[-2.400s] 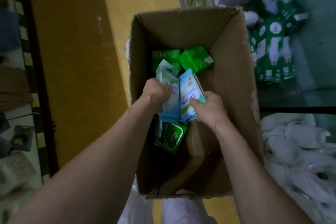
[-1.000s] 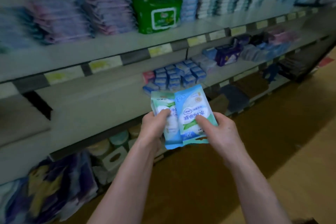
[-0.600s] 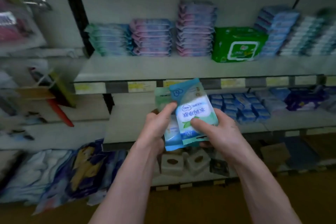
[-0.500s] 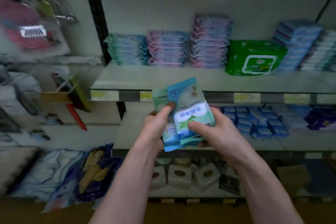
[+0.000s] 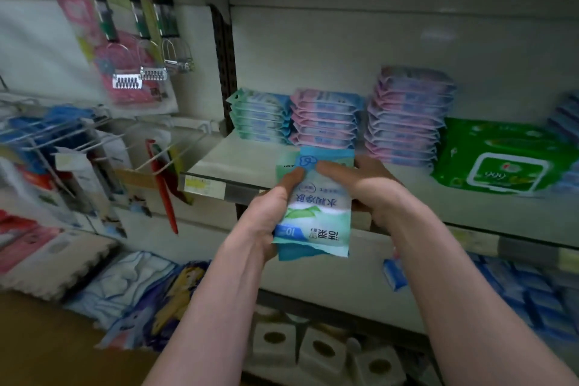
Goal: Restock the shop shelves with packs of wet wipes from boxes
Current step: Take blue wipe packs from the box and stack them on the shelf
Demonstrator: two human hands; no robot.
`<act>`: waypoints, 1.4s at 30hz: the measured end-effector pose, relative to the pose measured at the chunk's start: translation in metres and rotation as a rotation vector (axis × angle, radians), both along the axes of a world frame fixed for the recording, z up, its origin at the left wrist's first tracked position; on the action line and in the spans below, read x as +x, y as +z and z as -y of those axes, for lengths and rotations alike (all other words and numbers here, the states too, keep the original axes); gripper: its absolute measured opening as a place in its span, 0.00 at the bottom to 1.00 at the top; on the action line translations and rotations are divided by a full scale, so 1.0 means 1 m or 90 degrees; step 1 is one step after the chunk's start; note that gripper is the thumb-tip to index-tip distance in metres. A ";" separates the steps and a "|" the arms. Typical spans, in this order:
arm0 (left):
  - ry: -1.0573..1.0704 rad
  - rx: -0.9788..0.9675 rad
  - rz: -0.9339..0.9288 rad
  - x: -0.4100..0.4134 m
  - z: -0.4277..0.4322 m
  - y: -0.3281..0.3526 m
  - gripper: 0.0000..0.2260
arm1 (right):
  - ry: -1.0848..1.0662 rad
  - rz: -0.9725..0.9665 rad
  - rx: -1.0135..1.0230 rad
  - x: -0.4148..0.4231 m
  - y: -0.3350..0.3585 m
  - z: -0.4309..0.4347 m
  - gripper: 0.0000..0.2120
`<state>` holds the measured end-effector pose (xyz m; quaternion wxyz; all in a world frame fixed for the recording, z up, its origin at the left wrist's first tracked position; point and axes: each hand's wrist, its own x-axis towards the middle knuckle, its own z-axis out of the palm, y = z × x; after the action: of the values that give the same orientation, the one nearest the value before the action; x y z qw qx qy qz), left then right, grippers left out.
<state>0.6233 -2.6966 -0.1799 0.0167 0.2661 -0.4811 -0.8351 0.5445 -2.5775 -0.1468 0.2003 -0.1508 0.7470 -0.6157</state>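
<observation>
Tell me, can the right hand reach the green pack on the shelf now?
Probably, but not freely: the green pack lies on the shelf just right of the right hand with nothing between, yet that hand and the left hand both grip the wipes.

blue-and-white held pack [image 5: 316,213], pink stack [image 5: 326,119], teal stack [image 5: 261,116], green pack [image 5: 504,160].

Dim, flat indoor light, cool greenish cast. Faint glare patch on back panel [image 5: 437,36]. Motion blur heavy on hanging goods [image 5: 131,56] at left and green pack [image 5: 507,163] at right; wipes pack [image 5: 316,207] in centre sharpest. Wide-angle bending at edges.
</observation>
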 end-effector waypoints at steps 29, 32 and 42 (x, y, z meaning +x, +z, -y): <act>0.088 0.157 -0.269 -0.061 0.091 -0.003 0.24 | -0.181 0.067 -0.182 -0.038 -0.028 0.089 0.06; 0.073 0.166 -0.274 -0.074 0.112 -0.001 0.24 | -0.183 0.028 -0.168 -0.053 -0.026 0.107 0.02; 0.064 0.194 -0.277 -0.113 0.169 0.011 0.22 | -0.064 0.063 -0.161 -0.080 -0.004 0.155 0.13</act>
<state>0.5100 -2.8658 -0.1688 0.1206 0.1034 -0.3211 -0.9336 0.4641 -2.7320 -0.1513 0.1848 -0.1068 0.6591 -0.7211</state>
